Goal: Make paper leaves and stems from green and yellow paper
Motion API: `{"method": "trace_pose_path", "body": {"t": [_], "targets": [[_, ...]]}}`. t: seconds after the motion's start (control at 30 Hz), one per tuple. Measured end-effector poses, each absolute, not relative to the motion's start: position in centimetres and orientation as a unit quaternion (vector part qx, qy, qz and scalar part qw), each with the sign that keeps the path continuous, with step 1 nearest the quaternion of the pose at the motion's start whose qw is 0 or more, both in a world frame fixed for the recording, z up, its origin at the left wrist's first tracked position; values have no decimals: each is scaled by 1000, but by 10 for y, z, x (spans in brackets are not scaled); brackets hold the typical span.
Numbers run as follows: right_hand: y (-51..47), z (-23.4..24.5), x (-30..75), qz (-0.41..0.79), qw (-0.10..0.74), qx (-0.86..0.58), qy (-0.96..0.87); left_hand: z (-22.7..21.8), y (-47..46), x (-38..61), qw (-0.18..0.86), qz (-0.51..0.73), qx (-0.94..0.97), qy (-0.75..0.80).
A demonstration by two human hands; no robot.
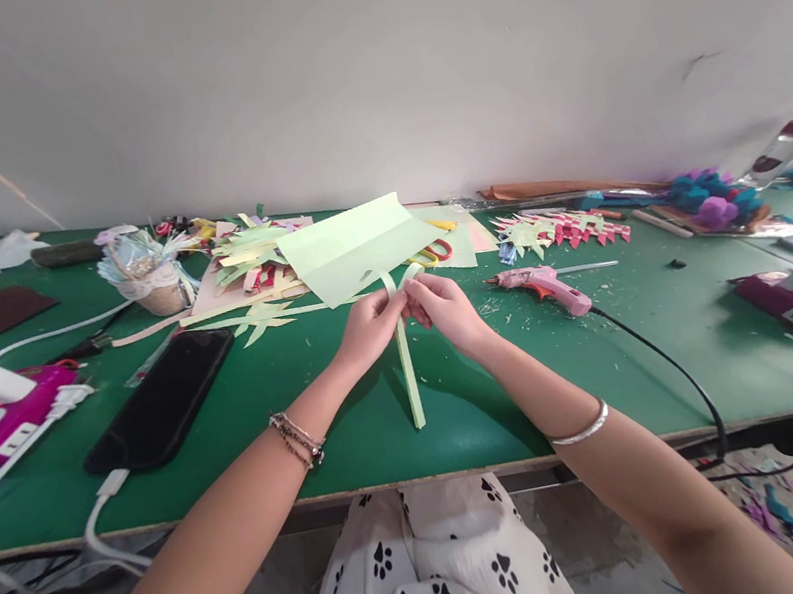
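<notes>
Between my two hands is a light green paper strip (412,386), looped at the top, with one long end hanging down toward the table's front edge. My left hand (373,326) pinches the strip where it crosses. Close against it, my right hand (439,308) is closed on the looped part of the same strip; the fingertips partly hide the crossing. Just beyond the hands rests a folded sheet of light green paper (348,239). Scissors with red and yellow handles (440,250) lie partly under it. Left of my hands is a green paper star shape (266,321).
A pink glue gun (551,289) lies to the right, its black cord running off the front edge. At left are a black phone (159,399) on a charging cable and a magenta power strip (21,416). Paper scraps (255,245) and a decorated pot (156,289) stand behind.
</notes>
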State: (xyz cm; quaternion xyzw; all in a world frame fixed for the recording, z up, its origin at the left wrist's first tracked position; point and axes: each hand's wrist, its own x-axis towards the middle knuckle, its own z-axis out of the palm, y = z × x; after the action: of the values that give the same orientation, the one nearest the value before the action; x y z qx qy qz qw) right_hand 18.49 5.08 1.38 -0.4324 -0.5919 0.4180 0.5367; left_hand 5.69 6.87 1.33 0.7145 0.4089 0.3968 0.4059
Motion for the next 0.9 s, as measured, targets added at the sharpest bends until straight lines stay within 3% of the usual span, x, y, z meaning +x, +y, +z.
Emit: {"method": "trace_pose_path", "body": {"t": [0.33,0.5,0.7,0.9], "targets": [[50,13,184,408,550,-442,-580,13,71,55,372,442,703,415],[50,14,185,406,583,-441,-548,13,70,58,443,388,718,371],[49,15,184,431,538,-437,-578,9,70,58,411,395,738,361],[51,12,183,412,547,-422,-595,11,68,58,413,425,701,397]]}}
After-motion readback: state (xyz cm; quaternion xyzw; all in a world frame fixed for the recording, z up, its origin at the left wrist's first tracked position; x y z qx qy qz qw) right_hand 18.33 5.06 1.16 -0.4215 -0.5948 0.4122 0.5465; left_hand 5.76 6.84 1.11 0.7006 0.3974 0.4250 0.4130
